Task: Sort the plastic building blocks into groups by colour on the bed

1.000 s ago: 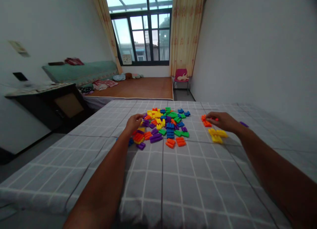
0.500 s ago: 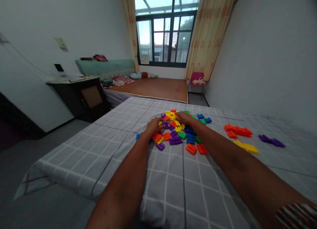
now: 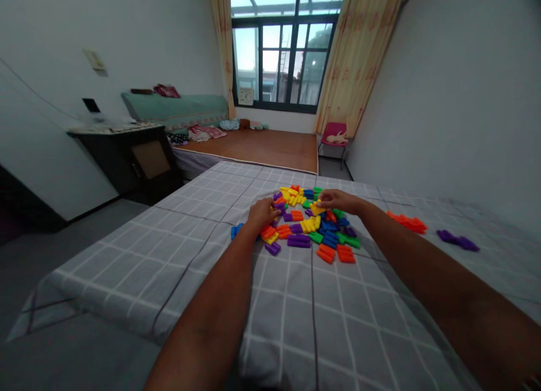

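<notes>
Our right hand (image 3: 338, 200) has its thumb and fingers close together, pinching a yellow block (image 3: 316, 207). The block pokes out to the left of our fingertips, at the right part of the big block pile (image 3: 329, 226). It is small and partly hidden, so we can't tell which way its long side runs. Our left hand (image 3: 260, 214) curls its fingers at the pile's left edge, and we can't tell if it holds anything. Near us, a long purple block (image 3: 298, 241) lies flat, its long side going from left to right. Well off to our right, an orange row (image 3: 408, 222) and a purple piece (image 3: 457, 240) lie slanted on the checked cloth (image 3: 287, 312), right ends nearer us.
</notes>
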